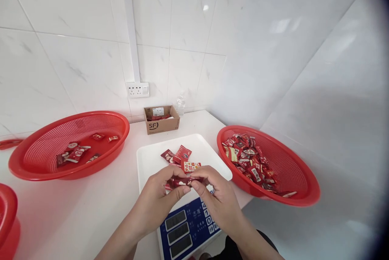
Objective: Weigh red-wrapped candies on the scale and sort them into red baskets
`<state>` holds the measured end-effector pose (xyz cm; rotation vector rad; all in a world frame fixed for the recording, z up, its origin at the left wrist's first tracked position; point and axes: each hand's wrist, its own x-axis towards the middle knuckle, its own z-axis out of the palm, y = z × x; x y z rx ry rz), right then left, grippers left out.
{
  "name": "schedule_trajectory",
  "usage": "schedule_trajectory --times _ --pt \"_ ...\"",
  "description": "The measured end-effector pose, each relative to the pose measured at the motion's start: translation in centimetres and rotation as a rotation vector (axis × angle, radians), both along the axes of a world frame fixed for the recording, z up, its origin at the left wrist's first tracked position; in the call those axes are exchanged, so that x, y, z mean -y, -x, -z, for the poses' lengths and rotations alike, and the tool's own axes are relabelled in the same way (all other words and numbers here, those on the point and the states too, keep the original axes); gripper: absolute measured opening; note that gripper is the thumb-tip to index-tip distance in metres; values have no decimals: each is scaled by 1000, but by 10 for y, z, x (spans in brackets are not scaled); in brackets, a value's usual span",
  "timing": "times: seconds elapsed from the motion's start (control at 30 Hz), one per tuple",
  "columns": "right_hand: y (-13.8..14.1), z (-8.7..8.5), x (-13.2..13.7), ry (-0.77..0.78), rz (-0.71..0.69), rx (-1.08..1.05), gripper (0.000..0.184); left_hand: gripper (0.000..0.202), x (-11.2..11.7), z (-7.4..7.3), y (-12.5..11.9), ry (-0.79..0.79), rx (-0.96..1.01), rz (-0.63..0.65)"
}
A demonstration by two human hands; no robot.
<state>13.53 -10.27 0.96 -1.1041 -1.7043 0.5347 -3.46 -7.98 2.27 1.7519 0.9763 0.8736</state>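
Note:
Between both hands is a dark red wrapped snack packet, held over the near part of a white scale pan. My left hand pinches its left end with thumb and fingers. The right end is gripped by my right hand. Just beyond my fingers, several red packets and a white packet with a flower pattern lie on the scale pan. Below my hands is the scale's blue panel with dark displays and number keys, partly covered by my right hand.
A red basket full of wrapped snacks stands at right. Another red basket with several packets is at left, and part of a third shows below it. A cardboard box and a clear plastic bottle stand by the wall.

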Motion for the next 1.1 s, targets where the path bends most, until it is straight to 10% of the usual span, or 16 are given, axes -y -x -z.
schedule_trajectory --times 0.43,1.1 --pt "0 0 1 16 -21 -184 16 27 2 1 -2 -159 90 -12" --pt "-4 1 -1 330 -127 -73 31 35 -7 2 -2 50 186 -104"
